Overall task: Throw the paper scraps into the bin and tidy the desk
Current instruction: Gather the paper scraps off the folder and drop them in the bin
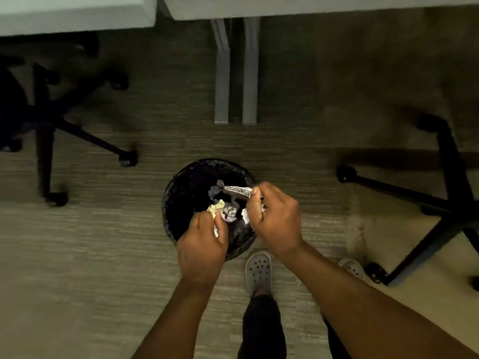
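Observation:
A round black bin lined with a dark bag stands on the carpet straight below me. Crumpled scraps lie inside it. My left hand hovers over the bin's near rim, closed around yellowish and white crumpled paper scraps. My right hand is over the bin's right rim, pinching a printed paper strip that sticks out to the left, with another white scrap under its fingers.
Two white desks run along the top edge, grey desk legs between them. Black swivel chair bases stand at the left and right. My grey clogs stand just behind the bin.

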